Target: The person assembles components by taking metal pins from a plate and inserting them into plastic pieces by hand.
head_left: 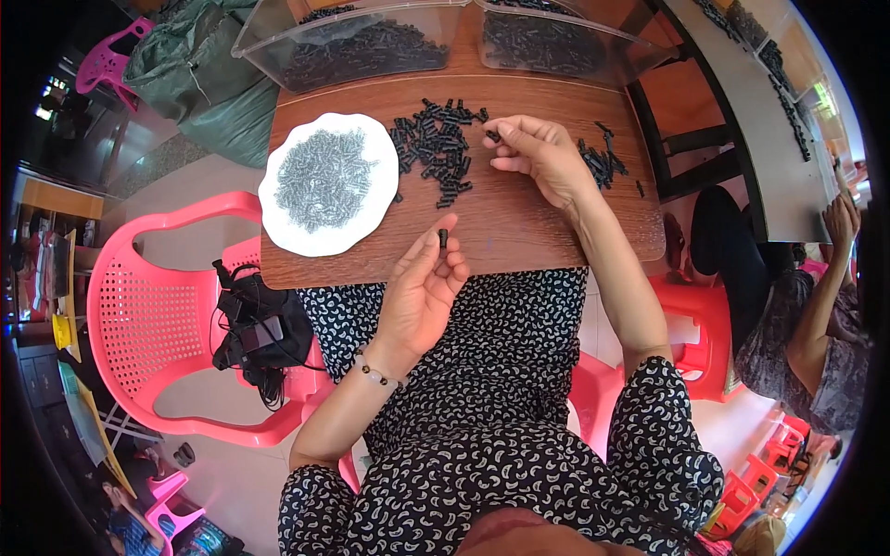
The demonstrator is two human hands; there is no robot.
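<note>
Between the thumb and fingers of my left hand (419,295) stands a small black cylindrical plastic piece (443,238), near the table's front edge. My right hand (547,157) pinches another small dark piece (494,136) just right of the main pile; its details are too small to make out. That pile of black pieces (436,139) lies at the middle of the brown wooden table (528,241). To its left, a white scalloped plate (387,176) carries a heap of tiny silvery, spring-like parts (324,181). A smaller group of black pieces (603,165) lies right of my right hand.
Two clear plastic bins (371,51) of black pieces stand along the table's far edge. At the left are a pink chair (153,320) with a black bag (264,324), and green sacks (199,83). Another person's arm (825,287) reaches to a grey table (769,111) at right.
</note>
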